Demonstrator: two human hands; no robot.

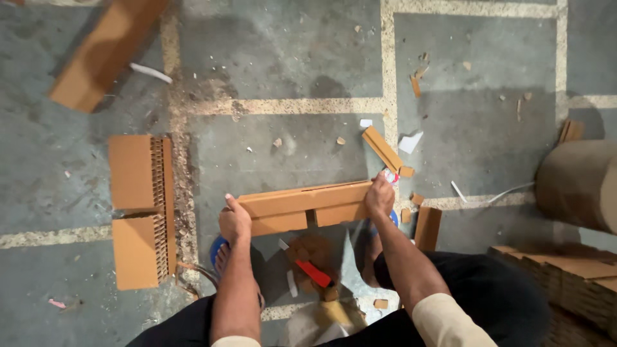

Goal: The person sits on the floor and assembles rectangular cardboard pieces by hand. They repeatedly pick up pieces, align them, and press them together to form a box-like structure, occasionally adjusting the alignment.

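Down on the grey concrete floor (289,58), the person holds a long cardboard strip assembly (307,207) level in front of their knees, a wide top strip with two shorter blocks fixed beneath it. The left hand (234,222) is closed over its left end, thumb on top. The right hand (380,196) grips the right end, its fingers also wrapped round a small red and white object (389,175) too small to identify. Below the strip, between the legs, lies a red-handled tool (313,273) among cardboard scraps. To the left, two honeycomb cardboard slabs (140,209) lie end to end, their cells showing along one edge. At the right edge sits a large brown paper roll (578,183). No container is in sight.
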